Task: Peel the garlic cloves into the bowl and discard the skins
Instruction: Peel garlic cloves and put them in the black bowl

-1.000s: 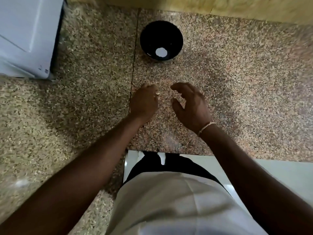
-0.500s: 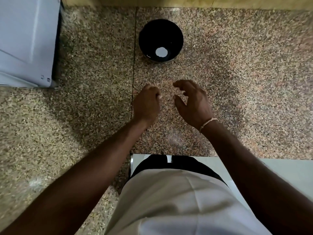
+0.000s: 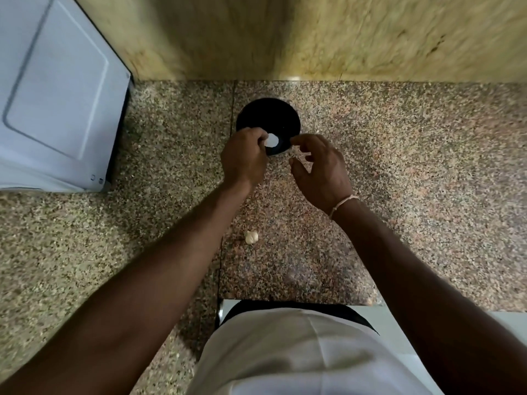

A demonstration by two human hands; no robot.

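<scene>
— What are the hands doing?

— The left hand (image 3: 245,161) has its fingers curled into a tight grip over the near rim of the black bowl (image 3: 268,121). Whether a clove is pinched inside that grip, I cannot tell; the fingers hide it. The right hand (image 3: 319,169) is just beside it, half open, thumb and forefinger bent toward each other with a clear gap between them, and nothing is visibly held.

— And the garlic?

— One piece of garlic (image 3: 251,237) lies alone on the tabletop (image 3: 413,172), nearer the body than both grips, below the left wrist and apart from the bowl. Inside the bowl, just past the left fingertips, a pale round spot (image 3: 272,141) shows on the bottom; it could be a reflection.

— The surroundings?

— The tabletop is speckled granite with a seam running under the left hand. Beyond the bowl rises a yellowish stone wall (image 3: 342,35). Far left of the grips stands a white appliance (image 3: 54,95). A thin thread band (image 3: 340,202) circles the right wrist.
</scene>
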